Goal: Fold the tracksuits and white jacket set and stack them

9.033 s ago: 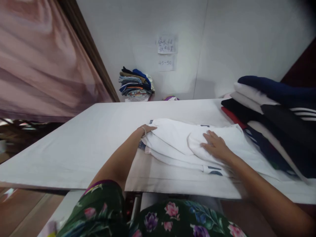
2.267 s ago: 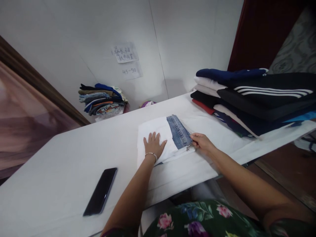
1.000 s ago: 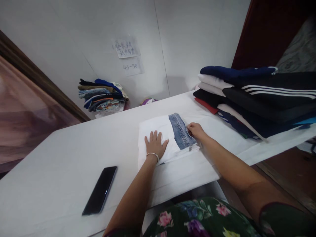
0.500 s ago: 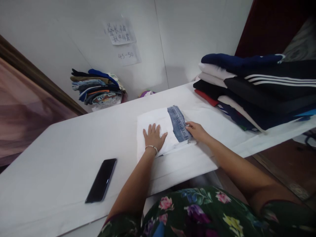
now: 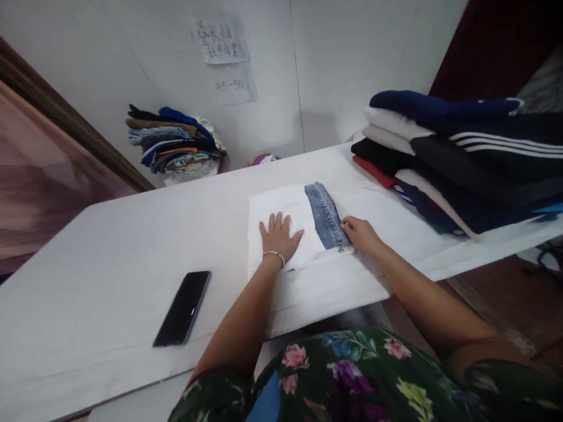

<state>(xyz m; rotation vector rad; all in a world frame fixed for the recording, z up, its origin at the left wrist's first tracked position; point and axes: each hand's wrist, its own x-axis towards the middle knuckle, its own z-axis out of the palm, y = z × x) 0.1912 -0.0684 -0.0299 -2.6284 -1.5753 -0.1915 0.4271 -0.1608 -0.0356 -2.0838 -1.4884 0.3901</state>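
Observation:
A folded white garment with a blue denim band along its right side lies flat on the white table. Palm down on the white part, my left hand has its fingers spread; a bracelet circles that wrist. My right hand pinches the garment's right edge beside the denim band, thumb and forefinger together. Small metal pieces show at both ends of the band.
A black phone lies left of my left arm. At the right rises a tall stack of folded clothes. Another clothes pile stands beyond the table's far edge. Handwritten paper sheets hang on the wall.
The whole view has shifted slightly. Both hands keep nearly the same places on the garment, and the garment lies much as before.

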